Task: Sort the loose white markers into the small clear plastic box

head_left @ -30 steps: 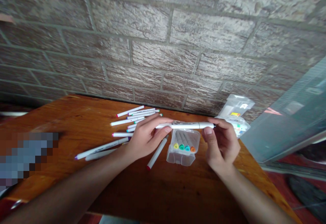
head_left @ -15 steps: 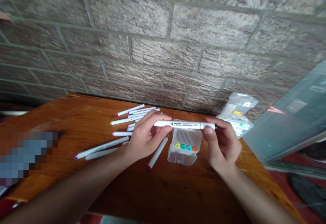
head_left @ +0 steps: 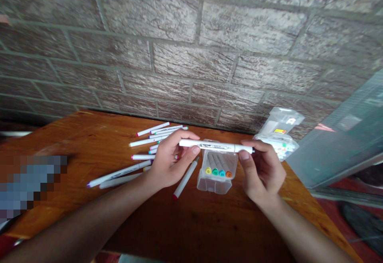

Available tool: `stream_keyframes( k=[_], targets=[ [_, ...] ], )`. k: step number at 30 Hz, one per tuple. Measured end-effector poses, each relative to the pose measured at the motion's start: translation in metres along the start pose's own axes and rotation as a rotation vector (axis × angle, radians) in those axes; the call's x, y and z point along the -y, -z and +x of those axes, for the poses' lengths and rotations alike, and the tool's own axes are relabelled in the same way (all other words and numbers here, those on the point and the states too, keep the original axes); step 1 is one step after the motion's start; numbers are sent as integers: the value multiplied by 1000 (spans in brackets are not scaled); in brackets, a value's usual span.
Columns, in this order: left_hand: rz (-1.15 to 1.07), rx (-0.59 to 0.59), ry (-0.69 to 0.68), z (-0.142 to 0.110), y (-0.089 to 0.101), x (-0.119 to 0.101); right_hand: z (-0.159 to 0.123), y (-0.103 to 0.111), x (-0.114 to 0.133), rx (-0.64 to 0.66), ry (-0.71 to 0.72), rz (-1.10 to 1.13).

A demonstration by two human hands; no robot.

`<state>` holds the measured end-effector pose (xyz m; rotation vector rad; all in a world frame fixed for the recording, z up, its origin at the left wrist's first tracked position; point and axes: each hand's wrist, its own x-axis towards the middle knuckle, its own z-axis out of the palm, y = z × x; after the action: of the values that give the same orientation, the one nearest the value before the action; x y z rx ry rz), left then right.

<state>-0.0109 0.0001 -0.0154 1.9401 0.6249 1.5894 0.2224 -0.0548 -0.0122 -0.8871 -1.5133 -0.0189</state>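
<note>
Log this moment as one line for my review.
left hand: pinching white marker | right hand: gripping its dark-tipped end | below: clear case with four markers | left side: loose markers

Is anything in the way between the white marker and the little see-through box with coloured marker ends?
Nothing visible stands between the white marker and the clear plastic case. The left hand and right hand hold the marker.

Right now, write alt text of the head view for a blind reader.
Two bare hands, left and right, hold a slim white marker level above a clear plastic case with four colour-ended markers. White markers with coloured ends lie left on a brown wooden table.
</note>
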Motion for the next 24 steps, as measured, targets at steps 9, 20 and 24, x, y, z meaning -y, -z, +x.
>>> stream_keyframes(
  k=[9,20,24],
  targets=[
    [-345,-4,210,3,-2,-1,6,-3,10,-25,-203,146],
    [-359,-5,214,3,-1,-3,10,-3,12,4,-422,361],
    [-333,-13,204,4,-1,-3,14,-3,15,38,-420,358]
  ],
)
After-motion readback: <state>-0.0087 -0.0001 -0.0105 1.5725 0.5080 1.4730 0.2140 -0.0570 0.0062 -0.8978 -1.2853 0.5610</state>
